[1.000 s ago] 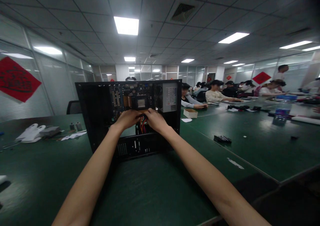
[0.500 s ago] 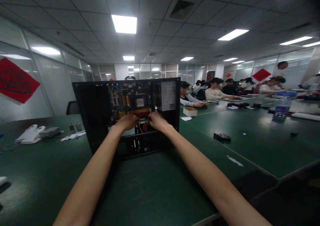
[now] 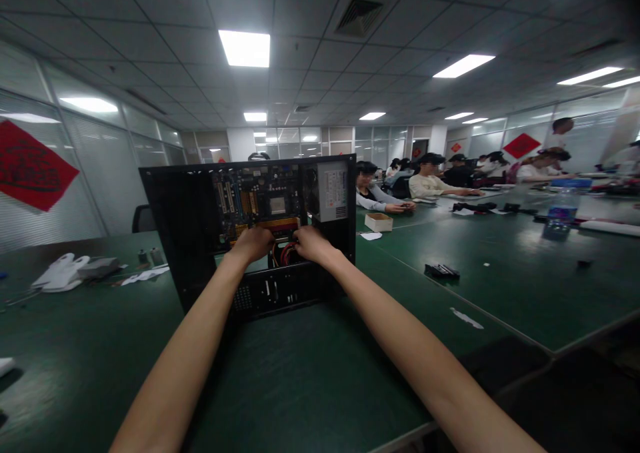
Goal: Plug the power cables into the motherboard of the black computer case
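Clear bottle, small open box, large red poster

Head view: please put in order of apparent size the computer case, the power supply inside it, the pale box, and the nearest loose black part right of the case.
1. Computer case
2. Power supply
3. Pale box and black part: they look too alike to rank.

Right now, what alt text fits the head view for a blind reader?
A person's left hand and right hand reach inside an open computer case on a green table, with red wires between them. Seated people appear to the right.
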`<state>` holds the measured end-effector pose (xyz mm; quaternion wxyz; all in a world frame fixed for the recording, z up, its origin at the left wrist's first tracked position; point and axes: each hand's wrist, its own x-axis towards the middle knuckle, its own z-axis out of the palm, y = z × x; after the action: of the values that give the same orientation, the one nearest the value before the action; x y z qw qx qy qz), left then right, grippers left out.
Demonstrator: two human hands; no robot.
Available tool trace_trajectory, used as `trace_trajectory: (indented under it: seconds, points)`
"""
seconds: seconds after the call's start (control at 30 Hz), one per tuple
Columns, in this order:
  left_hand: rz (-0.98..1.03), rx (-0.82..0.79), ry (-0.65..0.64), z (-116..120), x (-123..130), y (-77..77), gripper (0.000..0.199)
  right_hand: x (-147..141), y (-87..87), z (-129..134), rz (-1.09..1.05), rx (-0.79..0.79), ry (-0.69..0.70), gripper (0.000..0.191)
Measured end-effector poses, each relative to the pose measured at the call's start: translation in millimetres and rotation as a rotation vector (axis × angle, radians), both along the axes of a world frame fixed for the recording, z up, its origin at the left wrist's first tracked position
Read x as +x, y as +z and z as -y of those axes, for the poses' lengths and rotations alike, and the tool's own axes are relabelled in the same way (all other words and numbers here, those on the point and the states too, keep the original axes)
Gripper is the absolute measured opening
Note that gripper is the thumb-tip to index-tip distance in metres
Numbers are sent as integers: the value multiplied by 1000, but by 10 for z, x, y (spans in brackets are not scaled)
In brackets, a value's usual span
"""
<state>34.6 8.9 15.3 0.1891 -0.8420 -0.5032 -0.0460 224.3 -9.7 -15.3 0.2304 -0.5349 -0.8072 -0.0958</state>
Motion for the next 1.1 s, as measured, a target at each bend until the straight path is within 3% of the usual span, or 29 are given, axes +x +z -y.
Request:
trace_trajectory:
  seconds: [0.47,0.73,1.1]
  points:
    - [24,53,24,-29,24,-47,32,-62,22,-55,77,27,98,21]
    - [17,60,28,-34,17,-64,34,-135,94,-309,191,87,237,20]
    - [24,78,23,-26,12,-66,33,-175,74,-301,347,103,168,29]
